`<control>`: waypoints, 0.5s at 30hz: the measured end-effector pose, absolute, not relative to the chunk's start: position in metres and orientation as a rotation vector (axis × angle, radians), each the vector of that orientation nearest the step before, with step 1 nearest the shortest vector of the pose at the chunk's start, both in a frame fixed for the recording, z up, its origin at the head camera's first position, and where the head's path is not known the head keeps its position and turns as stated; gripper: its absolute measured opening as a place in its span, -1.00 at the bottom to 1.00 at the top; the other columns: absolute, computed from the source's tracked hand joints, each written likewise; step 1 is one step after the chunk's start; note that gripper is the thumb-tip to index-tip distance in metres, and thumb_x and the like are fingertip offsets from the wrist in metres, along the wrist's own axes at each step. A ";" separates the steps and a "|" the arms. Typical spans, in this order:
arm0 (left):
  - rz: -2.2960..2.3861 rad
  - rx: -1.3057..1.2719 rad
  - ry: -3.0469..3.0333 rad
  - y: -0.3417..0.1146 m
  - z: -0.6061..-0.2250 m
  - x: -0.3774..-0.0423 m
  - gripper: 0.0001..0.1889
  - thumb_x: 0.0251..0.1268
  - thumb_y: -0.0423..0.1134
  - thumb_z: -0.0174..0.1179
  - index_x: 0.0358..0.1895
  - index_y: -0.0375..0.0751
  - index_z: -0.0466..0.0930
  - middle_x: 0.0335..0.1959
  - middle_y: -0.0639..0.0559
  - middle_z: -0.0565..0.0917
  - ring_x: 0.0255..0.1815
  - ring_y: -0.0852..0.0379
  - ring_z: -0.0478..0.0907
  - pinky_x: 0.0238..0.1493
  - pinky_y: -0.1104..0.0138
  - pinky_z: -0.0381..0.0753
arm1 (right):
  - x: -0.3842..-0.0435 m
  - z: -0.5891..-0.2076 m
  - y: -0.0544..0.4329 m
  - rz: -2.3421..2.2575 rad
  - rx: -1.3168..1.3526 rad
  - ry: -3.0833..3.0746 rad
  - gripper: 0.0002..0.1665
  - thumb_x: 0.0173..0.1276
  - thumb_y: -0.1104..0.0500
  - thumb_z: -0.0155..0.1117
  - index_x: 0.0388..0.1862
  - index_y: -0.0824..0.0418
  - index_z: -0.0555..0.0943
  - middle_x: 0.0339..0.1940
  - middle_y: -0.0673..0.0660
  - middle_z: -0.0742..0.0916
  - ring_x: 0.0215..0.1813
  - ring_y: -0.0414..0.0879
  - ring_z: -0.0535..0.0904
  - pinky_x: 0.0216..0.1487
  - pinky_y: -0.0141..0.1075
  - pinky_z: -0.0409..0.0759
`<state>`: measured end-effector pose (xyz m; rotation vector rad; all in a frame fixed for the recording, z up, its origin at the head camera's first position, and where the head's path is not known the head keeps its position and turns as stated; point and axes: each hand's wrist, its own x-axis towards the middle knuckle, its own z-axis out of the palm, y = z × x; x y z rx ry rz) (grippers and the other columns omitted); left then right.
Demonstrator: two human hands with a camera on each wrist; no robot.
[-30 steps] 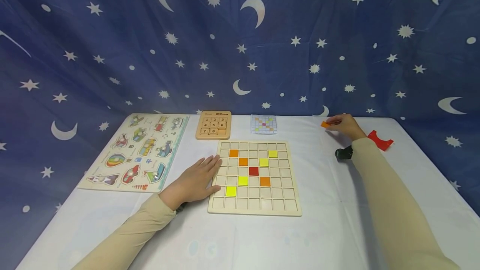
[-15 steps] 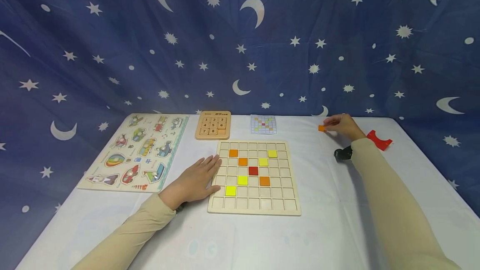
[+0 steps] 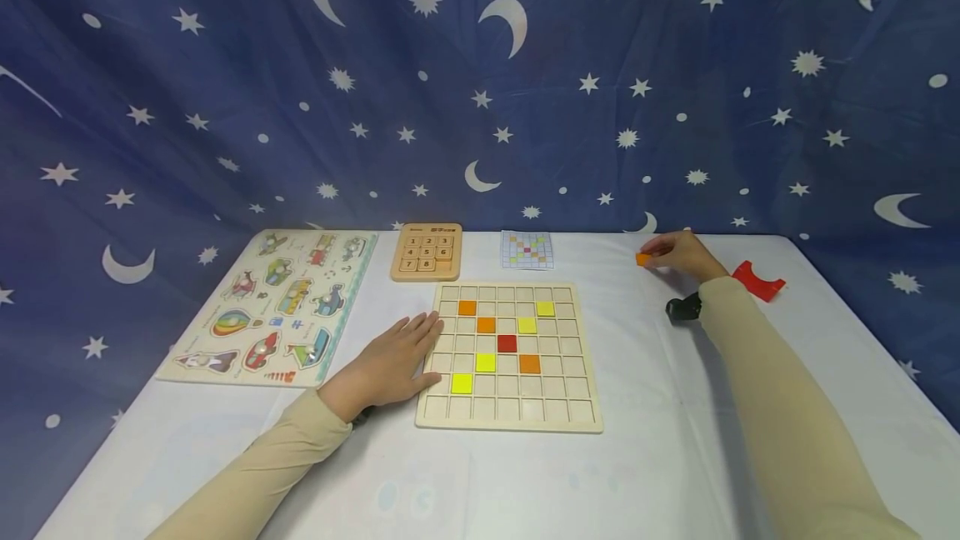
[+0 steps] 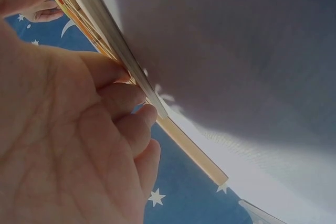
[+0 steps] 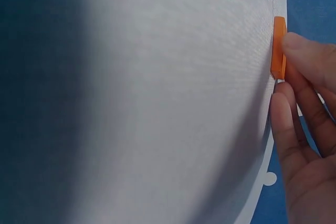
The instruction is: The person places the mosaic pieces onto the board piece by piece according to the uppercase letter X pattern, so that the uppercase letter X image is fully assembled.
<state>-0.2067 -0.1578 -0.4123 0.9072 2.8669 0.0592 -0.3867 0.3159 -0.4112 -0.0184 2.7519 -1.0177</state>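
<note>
My left hand (image 3: 393, 361) rests flat along the left edge of the wooden grid board (image 3: 547, 410), fingers extended. The left wrist view shows its palm and fingertips against the board's edge (image 4: 123, 51). On the grid lie a red tile (image 3: 507, 343), orange tiles (image 3: 467, 307) and several yellow tiles (image 3: 486, 363), set along crossing diagonals. At the back right, my right hand (image 3: 681, 255) pinches an orange square tile (image 3: 643, 259) with its fingertips, low over the tablecloth. In the right wrist view this orange tile (image 5: 279, 48) appears edge-on, one fingertip against its face.
A printed pattern card (image 3: 527, 249) lies behind the board, and a wooden number puzzle (image 3: 427, 252) sits left of it. A vehicle peg puzzle (image 3: 270, 307) covers the table's left side. A red curved piece (image 3: 759, 281) lies beyond my right wrist. A starry curtain (image 3: 480, 90) hangs behind.
My right hand has shifted slightly left and down with the orange tile, which has turned in the fingers. The left hand and the tiles on the board stay as they were.
</note>
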 end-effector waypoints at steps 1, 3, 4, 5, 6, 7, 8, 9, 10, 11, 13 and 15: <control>0.061 0.907 2.867 -0.158 -0.412 -0.207 -0.22 0.36 0.08 0.00 0.44 -0.39 0.03 0.49 -0.26 0.05 0.52 -0.16 0.00 0.52 0.02 0.01 | -0.386 -0.411 0.316 -1.019 -0.023 2.746 -0.52 0.23 0.26 0.30 0.14 0.33 0.53 0.18 0.38 0.54 0.14 0.19 0.43 0.31 0.02 0.43; 0.062 0.906 2.867 -0.158 -0.412 -0.206 -0.22 0.36 0.09 0.00 0.44 -0.39 0.03 0.49 -0.25 0.05 0.52 -0.16 -0.01 0.52 0.02 0.01 | -0.385 -0.411 0.315 -1.020 -0.050 2.729 -0.52 0.23 0.26 0.29 0.15 0.33 0.53 0.19 0.38 0.53 0.16 0.19 0.43 0.32 0.03 0.42; 0.063 0.907 2.866 -0.157 -0.411 -0.206 -0.22 0.36 0.09 0.00 0.44 -0.39 0.03 0.49 -0.26 0.06 0.52 -0.16 0.00 0.52 0.02 0.01 | -0.385 -0.411 0.314 -1.021 -0.061 2.720 -0.53 0.24 0.27 0.29 0.15 0.32 0.53 0.20 0.37 0.54 0.17 0.19 0.42 0.32 0.03 0.41; 0.062 0.908 2.867 -0.157 -0.411 -0.206 -0.22 0.36 0.08 0.00 0.44 -0.39 0.03 0.49 -0.26 0.06 0.52 -0.16 0.00 0.52 0.02 0.02 | -0.385 -0.411 0.314 -1.023 -0.076 2.709 -0.53 0.24 0.27 0.28 0.15 0.32 0.52 0.20 0.37 0.54 0.18 0.19 0.42 0.33 0.03 0.40; 0.063 0.907 2.867 -0.157 -0.411 -0.206 -0.22 0.36 0.08 0.00 0.44 -0.39 0.03 0.49 -0.26 0.06 0.52 -0.16 0.00 0.52 0.02 0.01 | -0.385 -0.410 0.313 -1.029 -0.085 2.697 -0.52 0.24 0.27 0.28 0.16 0.32 0.52 0.21 0.37 0.53 0.19 0.19 0.42 0.34 0.03 0.39; 0.065 0.907 2.866 -0.157 -0.411 -0.206 -0.22 0.36 0.08 0.00 0.44 -0.40 0.03 0.49 -0.26 0.06 0.52 -0.16 0.00 0.52 0.02 0.01 | -0.384 -0.410 0.313 -1.033 -0.098 2.686 -0.52 0.24 0.27 0.28 0.17 0.32 0.51 0.22 0.37 0.53 0.20 0.19 0.41 0.34 0.04 0.37; 0.066 0.905 2.865 -0.157 -0.410 -0.206 -0.22 0.36 0.08 0.00 0.44 -0.40 0.03 0.49 -0.26 0.06 0.52 -0.16 0.00 0.52 0.02 0.01 | -0.384 -0.409 0.312 -1.037 -0.106 2.676 -0.51 0.25 0.27 0.28 0.17 0.32 0.51 0.22 0.37 0.53 0.21 0.19 0.40 0.35 0.04 0.36; 0.066 0.904 2.865 -0.157 -0.410 -0.205 -0.22 0.36 0.08 0.00 0.44 -0.40 0.03 0.49 -0.26 0.06 0.52 -0.16 0.00 0.52 0.02 0.01 | -0.384 -0.409 0.312 -1.040 -0.111 2.668 -0.51 0.24 0.28 0.28 0.18 0.32 0.50 0.23 0.37 0.53 0.22 0.19 0.40 0.35 0.05 0.36; 0.066 0.902 2.864 -0.157 -0.410 -0.205 -0.22 0.36 0.08 0.00 0.44 -0.40 0.03 0.49 -0.26 0.06 0.52 -0.16 0.00 0.52 0.02 0.01 | -0.383 -0.409 0.312 -1.044 -0.108 2.662 -0.50 0.24 0.29 0.28 0.18 0.31 0.50 0.23 0.37 0.53 0.22 0.19 0.40 0.35 0.04 0.35; 0.067 0.899 2.865 -0.157 -0.410 -0.205 -0.22 0.36 0.08 0.00 0.44 -0.40 0.03 0.49 -0.26 0.06 0.52 -0.16 0.00 0.52 0.02 0.01 | -0.383 -0.409 0.312 -1.043 -0.108 2.661 -0.49 0.23 0.29 0.29 0.18 0.31 0.49 0.23 0.37 0.53 0.23 0.19 0.40 0.36 0.04 0.35; 0.068 0.902 2.866 -0.157 -0.410 -0.205 -0.22 0.35 0.07 0.01 0.44 -0.40 0.03 0.49 -0.26 0.06 0.52 -0.16 0.00 0.52 0.02 0.02 | -0.383 -0.409 0.311 -1.030 -0.104 2.667 -0.49 0.22 0.30 0.30 0.18 0.31 0.49 0.23 0.36 0.54 0.22 0.19 0.40 0.36 0.04 0.35; 0.069 0.902 2.868 -0.157 -0.410 -0.205 -0.22 0.35 0.08 0.01 0.44 -0.40 0.03 0.49 -0.26 0.06 0.52 -0.16 0.01 0.51 0.01 0.02 | -0.384 -0.409 0.311 -1.008 -0.106 2.680 -0.48 0.21 0.30 0.31 0.18 0.30 0.50 0.22 0.36 0.54 0.20 0.19 0.42 0.35 0.04 0.37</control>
